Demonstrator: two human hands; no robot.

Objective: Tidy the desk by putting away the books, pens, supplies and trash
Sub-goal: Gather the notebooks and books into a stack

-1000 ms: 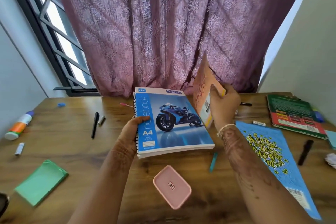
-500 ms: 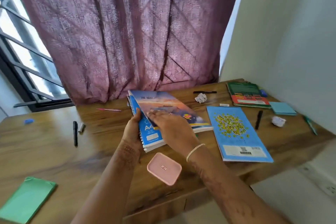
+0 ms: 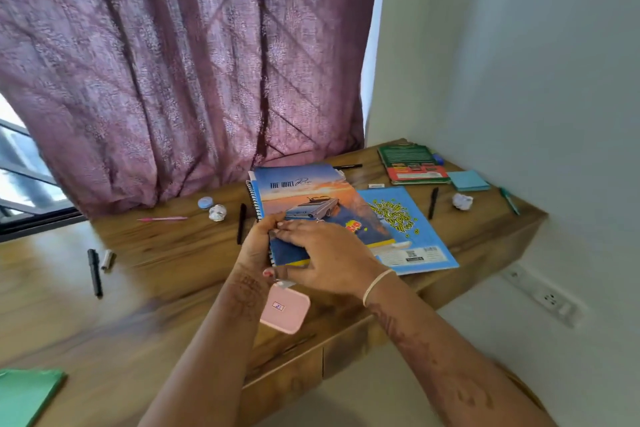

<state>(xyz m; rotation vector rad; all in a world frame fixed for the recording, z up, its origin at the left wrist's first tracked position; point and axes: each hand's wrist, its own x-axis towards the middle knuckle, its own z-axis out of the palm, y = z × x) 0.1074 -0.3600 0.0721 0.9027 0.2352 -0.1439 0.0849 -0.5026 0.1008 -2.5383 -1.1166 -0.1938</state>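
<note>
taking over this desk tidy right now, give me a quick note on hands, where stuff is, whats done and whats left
Left hand: grip on the spine edge of the book stack, a car-cover book on a spiral notebook.
Right hand: lies flat on the top cover.
Right of the stack: blue book, green-red book, sticky notes.
Done: two books stacked.
Left: the other books, black pen, pink pen, crumpled paper, pink case.

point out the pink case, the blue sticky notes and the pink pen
pink case (image 3: pixel 285 310): head view, middle of its lid
blue sticky notes (image 3: pixel 469 179): head view, centre of the top sheet
pink pen (image 3: pixel 162 219): head view, midway along its barrel
</note>
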